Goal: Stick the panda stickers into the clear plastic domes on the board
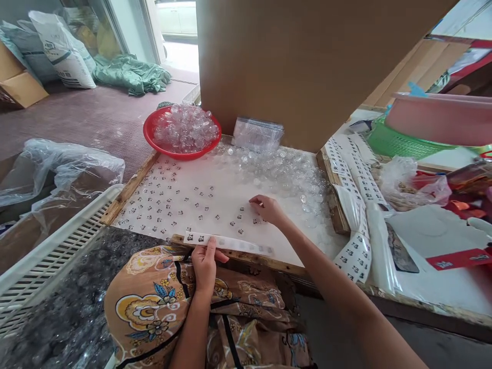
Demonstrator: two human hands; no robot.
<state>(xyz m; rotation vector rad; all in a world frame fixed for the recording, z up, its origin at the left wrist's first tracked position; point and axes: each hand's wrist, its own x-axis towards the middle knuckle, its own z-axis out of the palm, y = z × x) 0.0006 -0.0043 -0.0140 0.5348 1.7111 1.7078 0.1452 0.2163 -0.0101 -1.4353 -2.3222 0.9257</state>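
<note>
Head view, left hand: left hand [204, 264] pinches the near edge of a sticker strip [228, 243], thumb on top, fingers curled under; the strip lies flat along the near rim of the wooden tray [126, 190].
Head view, right hand: right hand [268, 209] reaches out over the tray, fingertips drawn together and pressed down on a small clear cap [253, 221]; whether a sticker is between them cannot be told.
Stickered caps: rows of caps with dark stickers [169, 197] lie to the left of the right hand and beyond the left hand, spaced apart on the white tray floor.
Plain caps: a loose heap of clear caps [284, 166] lies just beyond and to the right of the right hand, touching the cardboard box [307, 66] behind it.
Handling note: judged from the layout, the work goes best with the strip held still while one sticker at a time is centred on a cap and pressed flat (finished caps kept apart from the heap).
Red bowl: red bowl [151, 138] beyond the left hand, at the far left corner of the tray, piled full of clear caps.
Clear bag: small plastic bag [257, 134] beyond the right hand, against the box; contents look like more clear caps, not certain.
Spare strips: sticker sheets [359, 177] draped over the tray's edge, right of the right hand.
Green basket: green basket [400, 144] far right, with a pink tub [442, 118] resting in it; contents hidden.
White crate: white slatted crate [57, 246] left of the left hand, lined with plastic film.
</note>
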